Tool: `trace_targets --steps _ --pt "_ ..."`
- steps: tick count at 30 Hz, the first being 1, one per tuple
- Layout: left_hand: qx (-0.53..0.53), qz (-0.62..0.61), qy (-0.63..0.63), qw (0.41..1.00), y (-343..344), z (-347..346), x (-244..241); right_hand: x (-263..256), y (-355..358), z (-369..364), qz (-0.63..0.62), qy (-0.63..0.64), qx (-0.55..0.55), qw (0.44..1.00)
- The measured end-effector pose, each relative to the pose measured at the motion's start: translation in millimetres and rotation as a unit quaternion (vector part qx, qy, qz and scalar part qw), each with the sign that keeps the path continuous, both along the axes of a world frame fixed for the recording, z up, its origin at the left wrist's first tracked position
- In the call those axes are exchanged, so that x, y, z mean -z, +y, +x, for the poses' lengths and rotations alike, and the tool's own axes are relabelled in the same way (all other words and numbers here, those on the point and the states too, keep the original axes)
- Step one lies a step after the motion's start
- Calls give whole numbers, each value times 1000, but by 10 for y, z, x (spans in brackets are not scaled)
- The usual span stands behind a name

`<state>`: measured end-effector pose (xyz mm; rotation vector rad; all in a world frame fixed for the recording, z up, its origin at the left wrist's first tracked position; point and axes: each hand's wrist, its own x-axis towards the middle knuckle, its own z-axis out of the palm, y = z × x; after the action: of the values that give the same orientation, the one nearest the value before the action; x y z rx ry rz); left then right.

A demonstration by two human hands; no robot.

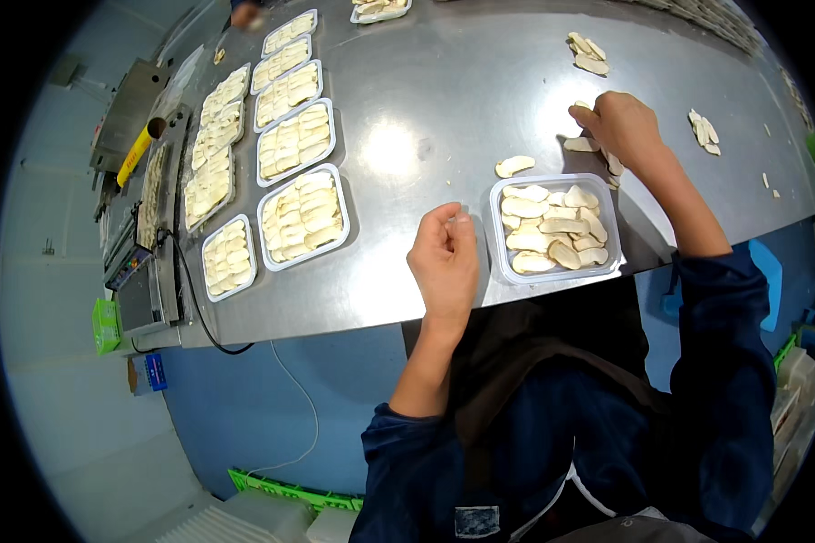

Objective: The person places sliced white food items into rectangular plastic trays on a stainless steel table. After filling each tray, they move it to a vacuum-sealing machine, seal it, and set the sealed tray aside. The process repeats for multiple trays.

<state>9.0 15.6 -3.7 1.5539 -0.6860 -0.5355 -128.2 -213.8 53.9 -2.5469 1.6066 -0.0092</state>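
Observation:
A clear plastic tray stands near the table's front edge, filled with loosely laid pale slices that look like mushroom. Left of it, my left hand hovers with curled fingers, and nothing shows in it. Beyond the tray's far right corner, my right hand pinches thumb against fingers. A bit of pale slice shows at those fingertips, mostly hidden by the hand. Under the hand lies another slice, with more partly covered beside the wrist. A single slice rests just behind the tray.
Filled trays stand in rows to the left on the steel table. Small slice piles lie farther back and right. A machine with a black cable borders the left side. Another person's hand appears at the far end.

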Motion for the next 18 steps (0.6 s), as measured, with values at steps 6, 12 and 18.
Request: trace_targets --steps 6,12,18 --pt "10 2 -5 1000 22 22 -22 238 -373 -23 25 -90 -14 995" --pt "107 8 84 991 133 -144 -335 -202 534 -112 325 -335 -151 871" --pt "157 28 225 961 240 -278 -427 -313 1238 -188 305 -337 -235 859"
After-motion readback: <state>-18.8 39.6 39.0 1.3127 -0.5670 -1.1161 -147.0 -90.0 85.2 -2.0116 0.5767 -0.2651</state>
